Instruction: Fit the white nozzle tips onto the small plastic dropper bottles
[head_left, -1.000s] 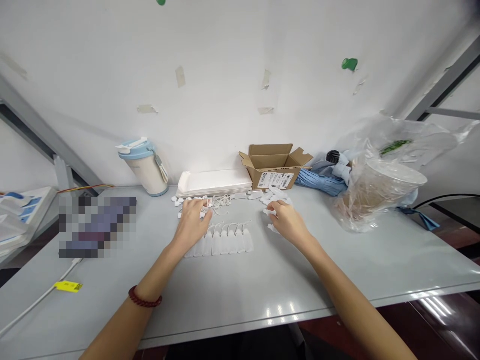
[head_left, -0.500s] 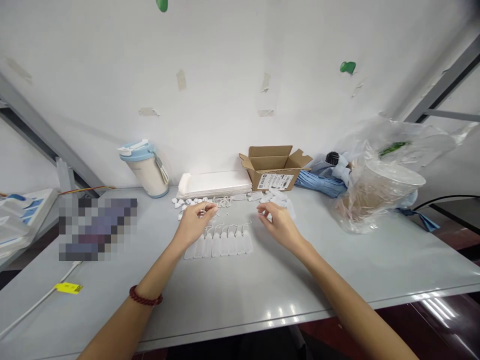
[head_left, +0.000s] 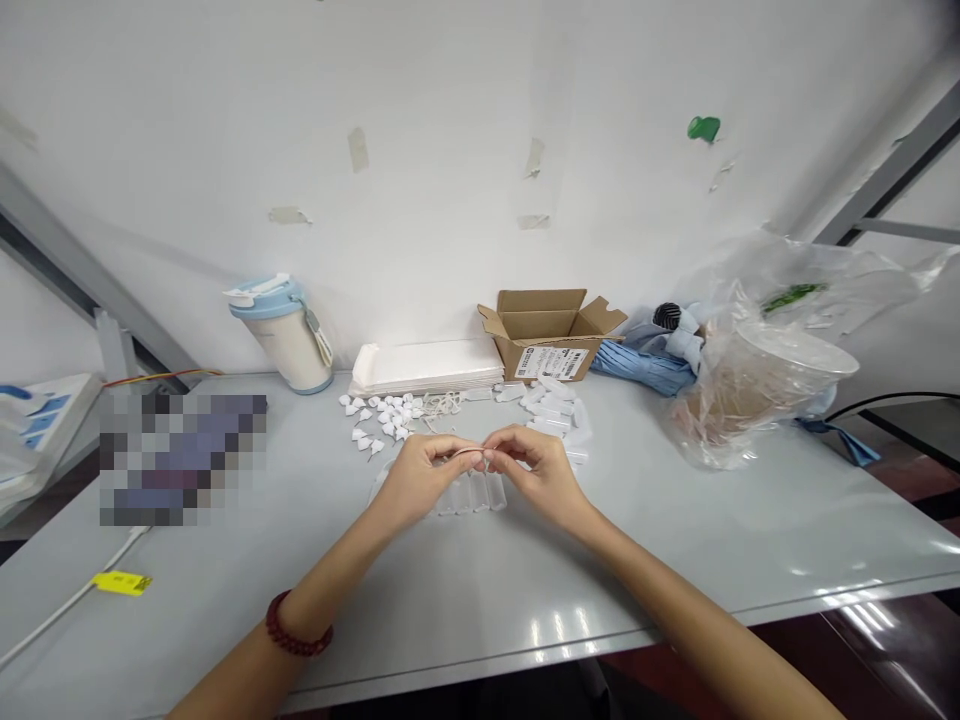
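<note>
My left hand and my right hand meet above the middle of the grey table, fingertips pinched together on a thin white string and a small clear piece. Right under the hands lies a row of clear plastic tags side by side, partly hidden by my fingers. Behind the left hand sits a scatter of small white caps and loose white strings. A heap of clear plastic pieces lies behind the right hand.
An open cardboard box and a stack of white sheets stand by the wall. A blue-lidded cup is at the back left, a plastic bag over a container at the right. A white cable with yellow tag runs along the left.
Both hands left the piles at the back, each drawing toward me and inward, and now meet pinched together over the row of tags.
</note>
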